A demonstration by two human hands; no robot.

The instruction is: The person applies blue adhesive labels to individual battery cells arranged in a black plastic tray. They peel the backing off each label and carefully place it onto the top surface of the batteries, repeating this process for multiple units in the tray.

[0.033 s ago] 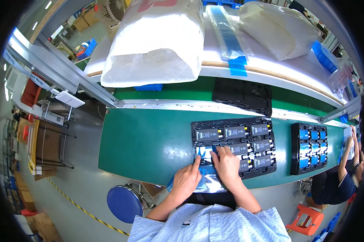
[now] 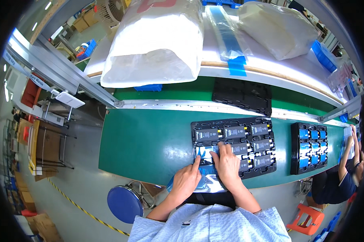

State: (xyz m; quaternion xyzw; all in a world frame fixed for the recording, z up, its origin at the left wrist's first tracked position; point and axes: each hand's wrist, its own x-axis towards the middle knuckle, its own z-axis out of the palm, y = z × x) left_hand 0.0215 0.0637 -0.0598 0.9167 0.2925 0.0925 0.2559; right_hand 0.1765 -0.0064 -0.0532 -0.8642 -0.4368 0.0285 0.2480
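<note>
A black moulded tray (image 2: 246, 175) lies on the green bench, with several flat dark battery packs (image 2: 206, 134) in its pockets. At its near left pocket is shiny blue film (image 2: 206, 171), which runs down to the bench edge and shows on both sides of my left hand (image 2: 186, 178). That hand has its index finger stretched onto the film, the other fingers curled over it. My right hand (image 2: 228, 164) rests over the tray beside the film, thumb and index finger apart. It hides part of the middle row.
A second black tray (image 2: 294, 147) with blue-covered pieces stands to the right, near a co-worker's arm (image 2: 344, 153). An empty black tray (image 2: 242, 96) leans under the shelf. Above are a large white bag (image 2: 153, 60) and clear bags (image 2: 276, 28). A blue stool (image 2: 125, 204) stands at left.
My right index finger has lifted slightly away from the thumb and the film, moving farther up the tray. My left hand stays in place.
</note>
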